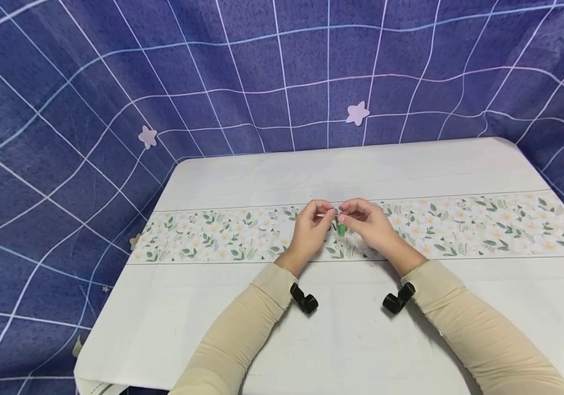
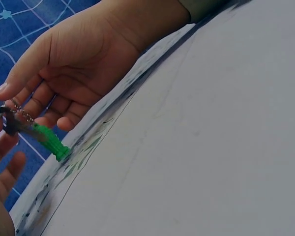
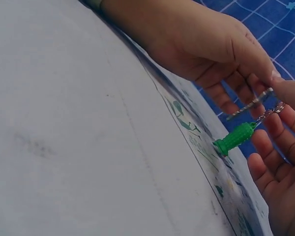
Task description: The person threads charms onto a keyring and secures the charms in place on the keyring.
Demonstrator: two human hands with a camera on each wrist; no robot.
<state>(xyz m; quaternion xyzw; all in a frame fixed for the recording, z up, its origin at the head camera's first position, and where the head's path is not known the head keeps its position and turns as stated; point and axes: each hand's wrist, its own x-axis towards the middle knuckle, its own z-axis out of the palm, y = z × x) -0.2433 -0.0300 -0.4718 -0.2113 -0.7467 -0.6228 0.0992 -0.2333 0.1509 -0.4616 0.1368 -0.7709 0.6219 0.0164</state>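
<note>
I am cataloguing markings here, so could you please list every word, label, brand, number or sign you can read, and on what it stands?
No text is readable.
Green pendant: none visible.
Small piece beside it: too blurred to tell.
Tablecloth: floral print, no lettering.
Curtain: lines and stars only.

keychain (image 3: 270,112) with green charm (image 3: 236,138) held between left grip (image 3: 219,51) and right grip (image 3: 285,194); white leaf-printed cloth (image 3: 88,123) beneath.

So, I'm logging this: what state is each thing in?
Left hand: pinching the metal piece
Right hand: apparently pinching the chain's end
Metal piece: held
Green charm: dangling on the chain
Chain: linked to charm
Tablecloth: spread, creased
Curtain: hanging in folds
Wrist mounts: worn
</note>
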